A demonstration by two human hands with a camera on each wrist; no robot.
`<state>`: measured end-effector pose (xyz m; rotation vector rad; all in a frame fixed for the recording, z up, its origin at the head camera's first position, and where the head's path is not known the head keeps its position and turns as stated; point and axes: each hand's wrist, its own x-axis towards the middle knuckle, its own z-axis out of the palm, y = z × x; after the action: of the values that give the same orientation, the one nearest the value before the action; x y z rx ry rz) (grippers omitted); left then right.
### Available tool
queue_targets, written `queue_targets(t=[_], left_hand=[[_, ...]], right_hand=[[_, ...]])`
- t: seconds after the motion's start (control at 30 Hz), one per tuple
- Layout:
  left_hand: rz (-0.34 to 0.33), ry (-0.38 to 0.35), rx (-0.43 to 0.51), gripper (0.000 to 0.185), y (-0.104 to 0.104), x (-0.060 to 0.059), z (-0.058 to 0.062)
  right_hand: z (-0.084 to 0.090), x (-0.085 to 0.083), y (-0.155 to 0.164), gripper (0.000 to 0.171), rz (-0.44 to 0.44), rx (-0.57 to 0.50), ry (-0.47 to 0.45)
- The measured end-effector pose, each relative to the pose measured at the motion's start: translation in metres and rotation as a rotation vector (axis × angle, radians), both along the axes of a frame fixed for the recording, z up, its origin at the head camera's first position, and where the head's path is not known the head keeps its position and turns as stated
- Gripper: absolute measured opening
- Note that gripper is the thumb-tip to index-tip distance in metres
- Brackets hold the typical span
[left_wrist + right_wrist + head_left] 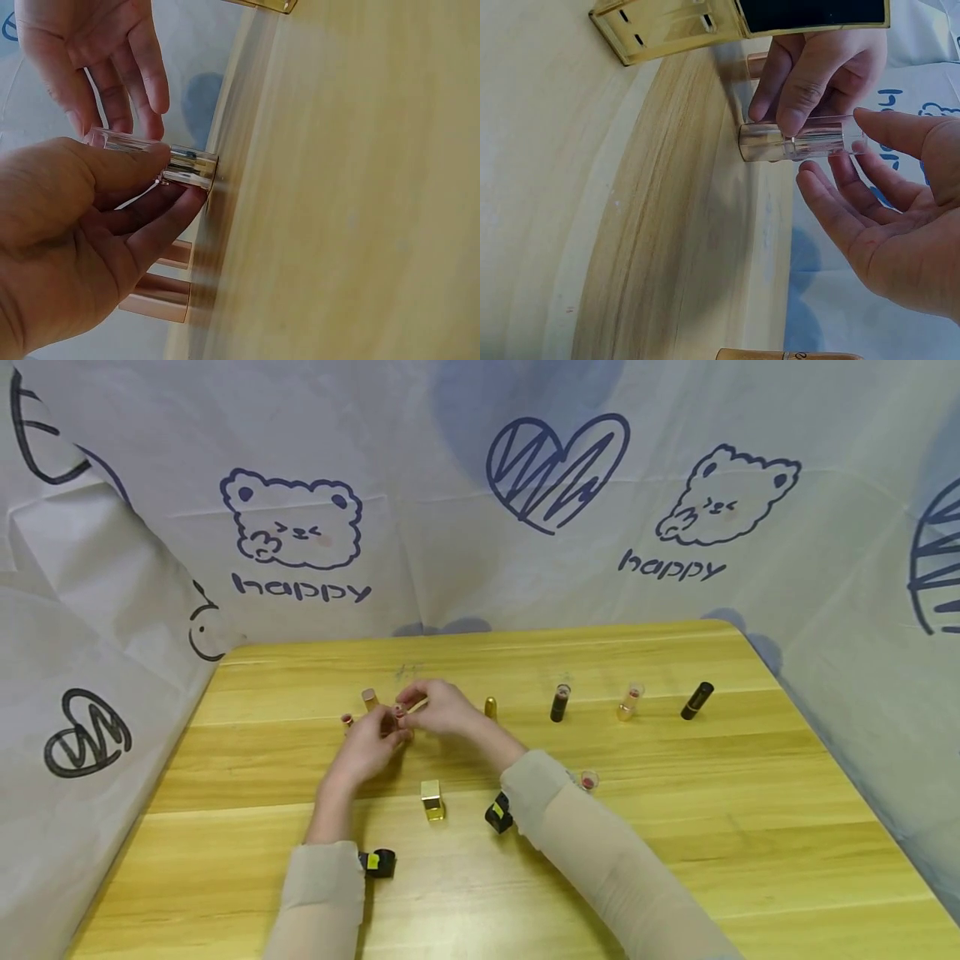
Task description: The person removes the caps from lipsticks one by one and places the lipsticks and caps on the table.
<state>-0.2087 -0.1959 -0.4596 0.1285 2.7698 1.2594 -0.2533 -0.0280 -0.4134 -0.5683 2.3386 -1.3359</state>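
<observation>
Two hands meeting over a yellow wooden counter (675,827). Left hand (369,749) pinching a clear-capped gold-based lipstick tube (799,141), standing upright on the counter's far left part. Right hand (441,706) open, fingers relaxed beside the cap. Square gold lipstick case (432,799) nearer.

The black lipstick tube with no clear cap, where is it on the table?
In the head view the black lipstick tube lies far right in the back row, beside a gold clear-capped lipstick.
</observation>
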Motion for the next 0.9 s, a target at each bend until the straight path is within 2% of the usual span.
queue_targets(t=[0.47,0.67,0.9], left_hand=[[-0.013,0.006,0.044,0.029,0.004,0.000,0.003],[-0.008,0.029,0.096,0.034,0.005,0.000,0.010],[0.009,0.062,0.172,0.036,0.006,0.004,0.019]], right_hand=[[-0.005,0.001,0.002,0.021,-0.055,-0.061,0.003],[-0.003,0.001,0.005,0.024,-0.092,-0.099,0.032],[0.001,0.002,0.006,0.027,-0.184,-0.181,0.039]])
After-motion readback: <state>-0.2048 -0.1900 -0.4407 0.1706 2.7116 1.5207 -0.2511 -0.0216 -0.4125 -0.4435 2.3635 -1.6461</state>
